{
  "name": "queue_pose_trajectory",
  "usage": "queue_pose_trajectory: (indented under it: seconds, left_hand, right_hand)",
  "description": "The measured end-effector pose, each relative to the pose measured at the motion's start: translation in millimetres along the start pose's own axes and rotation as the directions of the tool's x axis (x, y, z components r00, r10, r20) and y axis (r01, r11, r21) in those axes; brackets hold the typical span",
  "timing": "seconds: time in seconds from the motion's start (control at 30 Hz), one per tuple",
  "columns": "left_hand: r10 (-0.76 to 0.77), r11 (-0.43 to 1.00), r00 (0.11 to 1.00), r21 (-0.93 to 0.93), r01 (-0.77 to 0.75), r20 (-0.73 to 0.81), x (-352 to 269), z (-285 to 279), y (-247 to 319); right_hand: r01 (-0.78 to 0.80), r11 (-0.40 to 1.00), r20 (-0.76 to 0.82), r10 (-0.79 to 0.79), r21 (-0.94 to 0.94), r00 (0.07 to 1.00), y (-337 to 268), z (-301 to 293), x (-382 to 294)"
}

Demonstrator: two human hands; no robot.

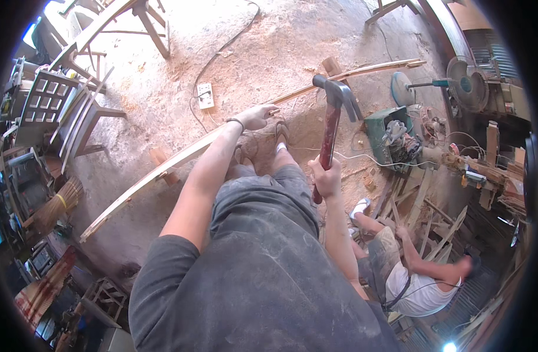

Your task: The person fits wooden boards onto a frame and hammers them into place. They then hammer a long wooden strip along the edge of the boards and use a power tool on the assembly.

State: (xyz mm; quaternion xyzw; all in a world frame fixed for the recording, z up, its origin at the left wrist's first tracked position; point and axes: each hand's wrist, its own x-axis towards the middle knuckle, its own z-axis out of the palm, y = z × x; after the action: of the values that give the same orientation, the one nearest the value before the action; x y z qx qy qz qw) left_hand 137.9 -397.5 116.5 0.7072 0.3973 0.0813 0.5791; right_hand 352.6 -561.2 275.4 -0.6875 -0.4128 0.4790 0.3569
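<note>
A claw hammer (329, 132) with a dark metal head and a worn red handle is gripped in my right hand (327, 176). Its head points up and away from me, with the claw on the right. My left hand (256, 117) is over a long wooden strip (181, 156), fingers partly curled. Whether something small sits between those fingertips is too indistinct to tell. The strip runs diagonally across the floor in front of my feet. Wood blocks lie under it, one at the left (165, 167) and another at the right (332, 67).
A white power outlet box (205, 96) with a dark cord lies beyond the strip. At right are a fan (467, 83), a green container (385, 136) and scrap wood (420, 198). A co-worker (416, 281) is low at lower right. Wooden furniture (92, 119) and a broom (59, 202) stand left.
</note>
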Motion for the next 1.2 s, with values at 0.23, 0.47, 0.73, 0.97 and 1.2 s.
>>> queue_pose_trajectory:
  seconds: [0.23, 0.47, 0.73, 0.97, 1.2]
  left_hand:
    - [0.039, 0.991, 0.994, 0.135, -0.025, -0.106, -7, 0, 6]
    - [-0.122, 0.927, 0.93, 0.296, 0.232, -0.347, -9, 14, 47]
    - [-0.245, 0.901, 0.856, 0.218, 0.375, -0.456, -4, 11, 70]
    - [-0.2, 0.893, 0.89, 0.298, 0.338, -0.409, 10, 9, 65]
    - [-0.278, 0.903, 0.883, 0.211, 0.374, -0.378, -9, 3, 63]
  right_hand:
    - [-0.214, 0.955, -0.034, 0.212, -0.205, 0.977, 7, -24, 14]
    - [-0.454, 0.858, 0.101, 0.488, -0.241, 0.867, 91, -29, 72]
    - [-0.766, 0.632, 0.364, 0.69, 0.115, 0.625, 196, 8, 207]
    - [-0.682, 0.61, 0.058, 0.761, -0.402, 0.646, 302, 137, 288]
    - [-0.592, 0.655, 0.469, 0.754, -0.471, 0.461, 296, 146, 296]
